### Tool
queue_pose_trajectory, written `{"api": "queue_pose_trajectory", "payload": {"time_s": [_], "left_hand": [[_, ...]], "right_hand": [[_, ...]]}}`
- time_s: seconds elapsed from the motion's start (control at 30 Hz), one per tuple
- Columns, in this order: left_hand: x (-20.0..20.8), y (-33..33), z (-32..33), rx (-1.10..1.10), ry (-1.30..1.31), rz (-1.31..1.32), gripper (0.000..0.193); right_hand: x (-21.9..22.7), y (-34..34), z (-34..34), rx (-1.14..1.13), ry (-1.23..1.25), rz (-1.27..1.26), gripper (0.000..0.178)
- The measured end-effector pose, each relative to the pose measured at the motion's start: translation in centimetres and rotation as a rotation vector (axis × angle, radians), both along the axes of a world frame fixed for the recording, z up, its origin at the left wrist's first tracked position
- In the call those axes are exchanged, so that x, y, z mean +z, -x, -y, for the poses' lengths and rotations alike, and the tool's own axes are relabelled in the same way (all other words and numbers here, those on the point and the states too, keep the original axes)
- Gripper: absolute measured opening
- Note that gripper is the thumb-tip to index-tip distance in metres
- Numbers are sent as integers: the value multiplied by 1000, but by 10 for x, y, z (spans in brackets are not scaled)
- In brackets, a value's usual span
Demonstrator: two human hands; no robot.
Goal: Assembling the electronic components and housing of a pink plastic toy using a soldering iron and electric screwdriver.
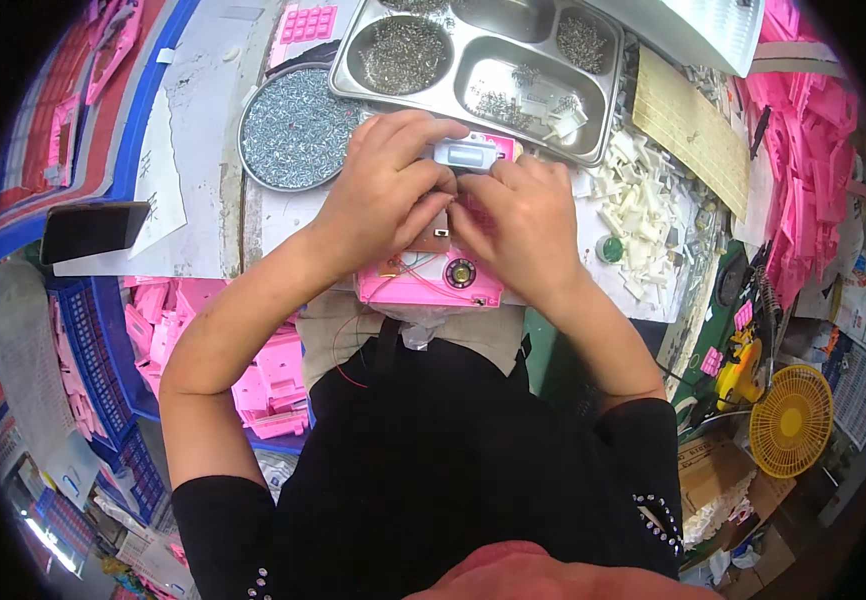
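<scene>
A pink plastic housing (pixel 408 290) lies at the table's near edge in front of me. It carries a round black speaker (pixel 461 272), thin red wires (pixel 415 268) and a brown circuit board (pixel 431 236). At its far end sits a light grey part with a small display window (pixel 467 155). My left hand (pixel 388 185) bends over the housing's left side, index finger stretched along the grey part, thumb and other fingers curled inward. From the right, my right hand (pixel 523 215) closes over the housing, fingertips meeting the left ones. What the fingertips pinch is hidden.
Beyond my left hand stands a round tray of small screws (pixel 298 128). A steel compartment tray (pixel 468 75) holds metal bits. White plastic parts (pixel 643 210) and a green-capped pot (pixel 610 249) lie right; a dark phone (pixel 93 231) left. Pink parts (pixel 273 385) fill a bin below.
</scene>
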State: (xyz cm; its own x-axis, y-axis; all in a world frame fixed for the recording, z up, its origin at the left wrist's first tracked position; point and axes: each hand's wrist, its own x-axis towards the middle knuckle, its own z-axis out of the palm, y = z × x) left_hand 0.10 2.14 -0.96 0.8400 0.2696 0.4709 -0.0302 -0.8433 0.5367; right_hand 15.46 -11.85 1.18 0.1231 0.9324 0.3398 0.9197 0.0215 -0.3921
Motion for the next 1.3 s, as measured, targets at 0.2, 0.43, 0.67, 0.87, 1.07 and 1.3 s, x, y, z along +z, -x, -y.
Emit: {"api": "queue_pose_trajectory", "payload": {"time_s": [0.2, 0.43, 0.67, 0.87, 1.07, 1.3], "left_hand": [[5, 11, -6, 35, 46, 54, 15], [-1, 22, -5, 110, 82, 108, 16], [-6, 20, -3, 71, 76, 119, 15], [-6, 21, -7, 58, 86, 155, 16], [-11, 27, -11, 75, 115, 186, 14], [-11, 24, -13, 63, 105, 212, 13]], "right_hand": [[-3, 1, -2, 1, -28, 27, 13], [5, 7, -6, -30, 29, 107, 12], [23, 14, -10, 50, 205, 259, 8], [30, 8, -17, 97, 259, 342, 10], [24, 4, -15, 128, 250, 332, 9], [37, 12, -26, 275, 416, 611, 4]]}}
